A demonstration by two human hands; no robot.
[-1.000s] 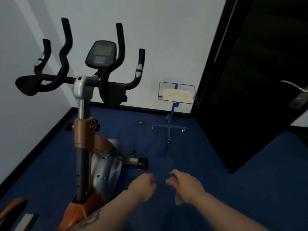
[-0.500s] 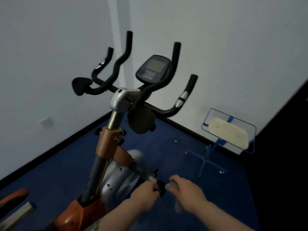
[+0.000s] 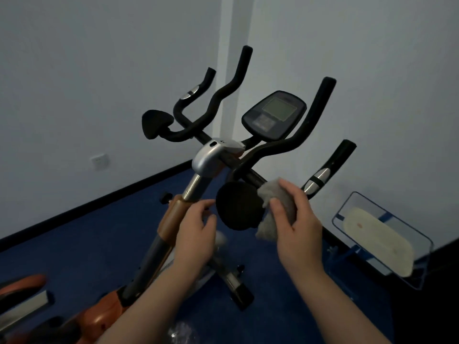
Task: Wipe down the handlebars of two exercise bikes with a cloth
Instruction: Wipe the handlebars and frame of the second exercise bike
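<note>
The crumpled grey cloth [image 3: 274, 207] hides part of the black foam handlebar [image 3: 278, 147]; a second orange bike frame [image 3: 22, 285] is cut off at the left edge; the grey console screen [image 3: 279, 109] is blurred, unreadable.

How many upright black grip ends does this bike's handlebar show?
4. Far left short grip, tall inner left grip, tall inner right grip, and outer right grip above the cloth in the right hand. None looks hidden.
</note>
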